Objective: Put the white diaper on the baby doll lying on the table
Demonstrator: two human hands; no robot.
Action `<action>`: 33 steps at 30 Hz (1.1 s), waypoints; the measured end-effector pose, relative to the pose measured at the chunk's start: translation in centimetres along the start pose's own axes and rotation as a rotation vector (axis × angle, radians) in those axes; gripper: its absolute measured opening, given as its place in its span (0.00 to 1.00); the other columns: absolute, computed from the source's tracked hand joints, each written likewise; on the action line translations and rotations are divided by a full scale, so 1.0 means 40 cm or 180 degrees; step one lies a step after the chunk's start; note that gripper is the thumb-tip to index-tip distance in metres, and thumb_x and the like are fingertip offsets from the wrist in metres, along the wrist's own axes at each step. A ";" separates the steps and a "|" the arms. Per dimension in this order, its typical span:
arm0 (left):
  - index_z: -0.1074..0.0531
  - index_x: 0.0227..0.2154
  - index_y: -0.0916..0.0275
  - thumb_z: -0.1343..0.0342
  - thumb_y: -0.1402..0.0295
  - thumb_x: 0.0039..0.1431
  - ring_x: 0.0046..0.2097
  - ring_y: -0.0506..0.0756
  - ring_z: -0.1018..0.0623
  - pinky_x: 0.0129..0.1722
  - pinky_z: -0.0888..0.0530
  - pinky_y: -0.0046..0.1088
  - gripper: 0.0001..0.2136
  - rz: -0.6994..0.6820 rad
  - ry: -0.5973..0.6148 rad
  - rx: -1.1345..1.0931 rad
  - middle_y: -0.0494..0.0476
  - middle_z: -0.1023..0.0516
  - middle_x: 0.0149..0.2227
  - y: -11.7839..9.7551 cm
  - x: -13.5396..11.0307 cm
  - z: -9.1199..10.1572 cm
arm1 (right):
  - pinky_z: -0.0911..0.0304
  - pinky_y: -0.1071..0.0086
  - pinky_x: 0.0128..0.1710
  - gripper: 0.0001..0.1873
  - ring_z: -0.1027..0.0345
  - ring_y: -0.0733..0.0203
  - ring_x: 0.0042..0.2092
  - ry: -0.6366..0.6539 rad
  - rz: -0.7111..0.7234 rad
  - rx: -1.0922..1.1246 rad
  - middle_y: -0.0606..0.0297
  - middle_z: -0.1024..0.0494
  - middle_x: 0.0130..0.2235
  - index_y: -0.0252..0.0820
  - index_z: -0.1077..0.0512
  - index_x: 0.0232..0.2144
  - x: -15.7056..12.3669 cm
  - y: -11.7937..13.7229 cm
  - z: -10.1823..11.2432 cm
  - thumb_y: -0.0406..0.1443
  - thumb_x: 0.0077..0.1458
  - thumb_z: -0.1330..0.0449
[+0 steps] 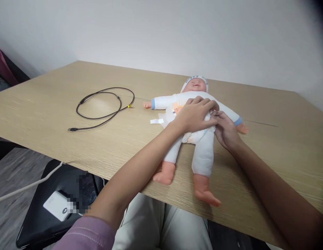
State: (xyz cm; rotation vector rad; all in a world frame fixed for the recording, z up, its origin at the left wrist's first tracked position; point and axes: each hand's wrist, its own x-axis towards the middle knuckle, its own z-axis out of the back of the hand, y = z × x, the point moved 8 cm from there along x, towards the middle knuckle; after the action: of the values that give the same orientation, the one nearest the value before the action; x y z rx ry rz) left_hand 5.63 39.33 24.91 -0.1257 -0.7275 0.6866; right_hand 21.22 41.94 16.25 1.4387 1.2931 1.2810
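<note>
A baby doll (203,163) in white clothes with blue cuffs lies face up on the table, its feet toward me. Around its hips is a diaper (191,138), with one side wing and its white tab (156,121) spread out to the left. My left hand (196,113) lies across the front of the diaper, fingers stretched over the belly and thumb apart. At the diaper's right edge my right hand (225,127) is closed, its thumb and fingers pinching the diaper's side. The edge between those fingertips is mostly hidden.
On the left of the wooden table (52,104) lies a looped black USB cable (99,118) with a yellow tie. A black chair (36,208) below the front edge holds a white device (57,205). A white cord (28,185) runs past it. A wall stands behind the table.
</note>
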 end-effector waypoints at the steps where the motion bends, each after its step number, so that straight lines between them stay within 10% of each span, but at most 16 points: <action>1: 0.27 0.49 0.55 0.43 0.58 0.71 0.58 0.66 0.26 0.61 0.32 0.47 0.10 0.0004 0.0004 -0.0004 0.58 0.19 0.53 0.000 0.000 0.000 | 0.36 0.71 0.42 0.17 0.36 0.62 0.40 -0.0031 0.0011 0.0006 0.68 0.29 0.39 0.48 0.26 0.35 0.000 0.000 0.000 0.41 0.47 0.23; 24: 0.28 0.41 0.57 0.47 0.62 0.75 0.57 0.65 0.27 0.61 0.30 0.45 0.07 0.0073 -0.0265 -0.0183 0.62 0.22 0.51 0.006 -0.001 0.012 | 0.39 0.68 0.35 0.23 0.41 0.62 0.34 -0.0128 0.0102 -0.0266 0.70 0.31 0.34 0.48 0.27 0.36 0.002 -0.008 0.007 0.49 0.47 0.21; 33: 0.24 0.42 0.57 0.47 0.65 0.73 0.59 0.59 0.24 0.66 0.32 0.42 0.07 0.0347 -0.0805 -0.1079 0.60 0.19 0.53 0.094 -0.055 0.104 | 0.41 0.70 0.27 0.21 0.40 0.64 0.29 -0.0143 0.0249 -0.0529 0.71 0.28 0.30 0.49 0.26 0.35 -0.004 0.005 0.006 0.52 0.50 0.24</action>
State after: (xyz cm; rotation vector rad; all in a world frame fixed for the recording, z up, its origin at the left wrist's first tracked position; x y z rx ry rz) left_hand -0.26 40.38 25.51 -0.3963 -1.0837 0.6851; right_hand 21.49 41.79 16.37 1.4033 1.0835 1.3662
